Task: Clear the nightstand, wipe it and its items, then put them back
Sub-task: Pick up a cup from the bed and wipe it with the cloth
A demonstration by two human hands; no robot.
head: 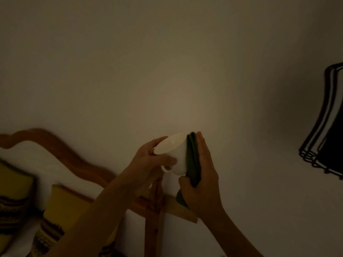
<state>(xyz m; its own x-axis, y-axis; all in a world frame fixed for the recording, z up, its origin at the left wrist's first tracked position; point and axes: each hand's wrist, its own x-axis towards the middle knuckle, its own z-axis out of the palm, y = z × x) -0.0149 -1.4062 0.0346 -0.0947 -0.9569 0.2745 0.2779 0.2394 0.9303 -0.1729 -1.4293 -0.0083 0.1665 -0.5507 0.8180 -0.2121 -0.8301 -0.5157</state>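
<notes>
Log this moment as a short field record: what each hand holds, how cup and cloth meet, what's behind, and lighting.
left hand: grips white cup near its handle, cup tilted on its side
right hand: presses folded dark green cloth against the cup's outer wall
contact: cloth touching cup
background: plain wall, wooden headboard, yellow patterned pillows
nightstand: not in view
lighting: dim

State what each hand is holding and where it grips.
Left hand grips the white cup by its rim and side near the handle. Right hand holds a folded dark green cloth, pressed against the cup's outer side.
</notes>
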